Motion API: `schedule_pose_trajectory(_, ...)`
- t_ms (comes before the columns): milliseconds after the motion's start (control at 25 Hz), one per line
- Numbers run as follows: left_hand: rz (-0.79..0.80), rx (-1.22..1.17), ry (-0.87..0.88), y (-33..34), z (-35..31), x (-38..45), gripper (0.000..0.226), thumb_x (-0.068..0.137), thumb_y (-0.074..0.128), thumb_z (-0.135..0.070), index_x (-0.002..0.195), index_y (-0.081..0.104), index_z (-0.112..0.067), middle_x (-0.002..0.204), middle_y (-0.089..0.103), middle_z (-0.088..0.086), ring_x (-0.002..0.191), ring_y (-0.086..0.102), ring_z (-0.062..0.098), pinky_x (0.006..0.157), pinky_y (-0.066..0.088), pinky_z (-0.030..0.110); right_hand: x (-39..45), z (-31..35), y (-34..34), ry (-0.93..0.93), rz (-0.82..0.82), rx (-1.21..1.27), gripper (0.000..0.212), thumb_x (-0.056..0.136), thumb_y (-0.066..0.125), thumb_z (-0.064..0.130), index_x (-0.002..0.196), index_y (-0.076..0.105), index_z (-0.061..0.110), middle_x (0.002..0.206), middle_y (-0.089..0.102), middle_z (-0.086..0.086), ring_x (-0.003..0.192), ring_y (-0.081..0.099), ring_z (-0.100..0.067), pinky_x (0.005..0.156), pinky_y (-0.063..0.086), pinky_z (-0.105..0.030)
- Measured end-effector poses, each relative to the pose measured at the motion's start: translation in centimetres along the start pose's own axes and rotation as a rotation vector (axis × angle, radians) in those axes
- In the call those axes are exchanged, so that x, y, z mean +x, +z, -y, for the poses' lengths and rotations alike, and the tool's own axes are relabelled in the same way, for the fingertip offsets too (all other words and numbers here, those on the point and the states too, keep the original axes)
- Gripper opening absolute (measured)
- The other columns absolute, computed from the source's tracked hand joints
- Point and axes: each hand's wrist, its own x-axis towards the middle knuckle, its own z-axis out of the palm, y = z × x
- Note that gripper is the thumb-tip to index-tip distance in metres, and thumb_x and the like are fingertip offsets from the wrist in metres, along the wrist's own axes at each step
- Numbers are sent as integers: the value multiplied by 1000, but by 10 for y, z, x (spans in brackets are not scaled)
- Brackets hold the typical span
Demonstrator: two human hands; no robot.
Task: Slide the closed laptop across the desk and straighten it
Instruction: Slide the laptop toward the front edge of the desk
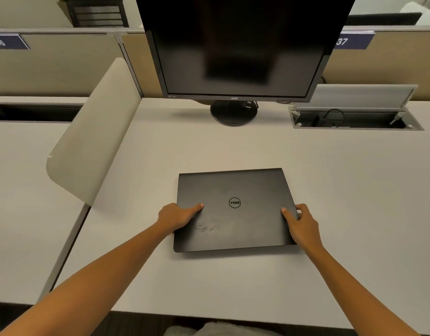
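Wide pale grey desk surface [233, 282], matte and flat, filling most of the view from the near edge to the far edge under beige partition panels [51, 69]. At the far edge, near the middle, a large black flat monitor [238, 44], screen dark, upright on a round black base [233, 113]. Along the left edge, a cream rounded divider panel [93, 141] standing upright between this surface and the next one. Toward the far right corner, a recessed grey metal cable box [357, 118] with its lid raised and a black plug and looped cable inside. In the middle of the surface, somewhat nearer the near edge than the far one, a closed matte black rectangular laptop [235, 221], lying flat, round logo facing up, long sides slightly askew to the near edge, faint smudges on the lid. Left hand [177, 218] clamped on the laptop's left side edge, thumb pressed flat on the lid, other fingers curled out of sight at the side. Right hand [303, 226] clamped on the laptop's right side edge, thumb on the lid, fingers wrapped around the edge. Both bare forearms reaching in from the near corners. On the partitions, small blue number plates [8, 42] at far left and far right.
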Motion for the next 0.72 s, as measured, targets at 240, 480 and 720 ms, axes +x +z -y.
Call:
schedule_pose_trajectory(240,-36,167,57,-5,-1,-3,84,65,53,-92,77,61,-10,75,64,7,61,65,25,43,46,28,5,10,-13,-59,-33,-376,53,90,55,56,117,61,11,102,73,-11,96,64,-31,80,45,-34)
schedule_pose_trajectory(480,-10,224,79,-4,2,5,89,63,50,-95,80,65,-9,72,67,8,47,67,29,38,50,27,11,21,-17,-57,-51,-519,55,88,62,52,98,73,0,94,73,-16,83,66,-30,72,51,-35)
schedule_pose_trajectory(720,-165,187,187,-7,13,20,79,67,56,-89,82,58,-12,81,69,8,61,65,20,59,52,32,30,20,-16,-112,30,-234,51,84,72,41,121,61,8,113,68,-11,96,62,-26,81,46,-29)
